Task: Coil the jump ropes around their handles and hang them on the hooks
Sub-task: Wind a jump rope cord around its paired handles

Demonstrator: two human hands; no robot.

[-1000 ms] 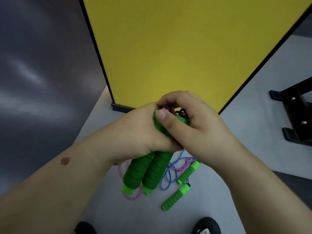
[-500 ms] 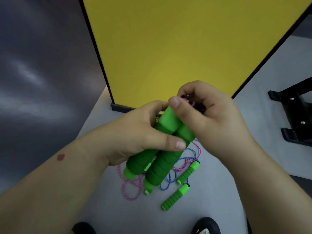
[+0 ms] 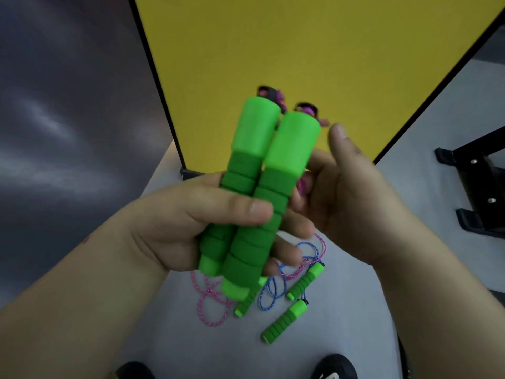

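I hold the pair of bright green foam-ribbed jump-rope handles upright and side by side in front of my chest, their smooth plastic caps pointing up toward the big yellow panel behind them. My left hand wraps around the foam part of both handles, thumb laid across the front and fingers curled behind. At the tops of these handles a bit of pink speckled cord comes out of the black end fittings; I see no turns of cord wound around the handles, so as far as I can judge the coiling of this rope has barely begun. My right hand sits just to the right of the handles, thumb raised; its fingers reach in behind the handles where a bit of pink shows, but whether they pinch the cord I cannot tell. Below the handles, on the pale grey floor, lies a loose tangle of pink cord and blue speckled cord with two smaller-looking green handles of another rope, uncoiled. To the right of the handles stands a black metal frame; no hooks are in view, so all hanging is left.
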